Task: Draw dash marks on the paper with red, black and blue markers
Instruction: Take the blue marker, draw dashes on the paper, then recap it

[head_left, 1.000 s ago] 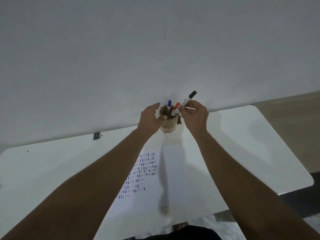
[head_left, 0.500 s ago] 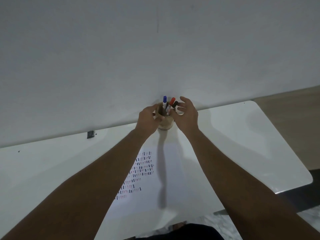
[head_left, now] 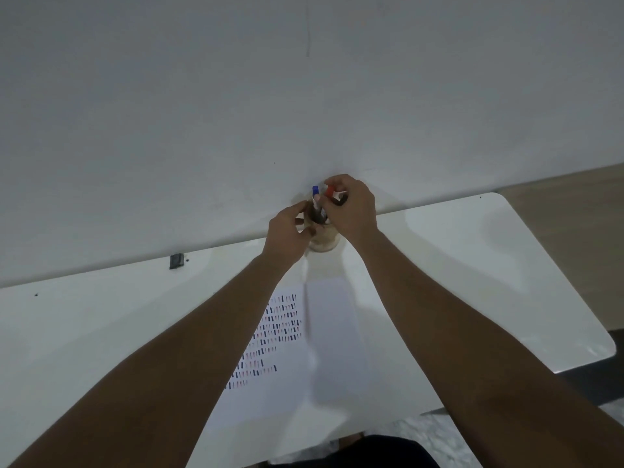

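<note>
A tan cup (head_left: pixel 325 243) stands at the table's far edge against the wall. Out of it stick a blue-capped marker (head_left: pixel 315 190), a red-capped marker (head_left: pixel 329 191) and a black-capped marker (head_left: pixel 341 199). My left hand (head_left: pixel 287 236) grips the cup's left side. My right hand (head_left: pixel 353 209) is over the cup, with its fingertips pinched on the red marker just under the cap. The white paper (head_left: pixel 324 339) lies nearer to me between my forearms. Rows of red, black and blue dashes (head_left: pixel 278 324) fill its left part, and my left forearm hides some of them.
The white table (head_left: pixel 472 282) has a rounded right corner, with brown floor (head_left: pixel 580 231) beyond it. A small black object (head_left: pixel 176 261) sits at the table's far edge on the left. The grey wall (head_left: pixel 304 96) rises right behind the cup.
One second ago my right hand held the black marker above the cup. It dropped that marker into the cup, opened, and now closes on the red marker. My left hand stayed on the cup.
</note>
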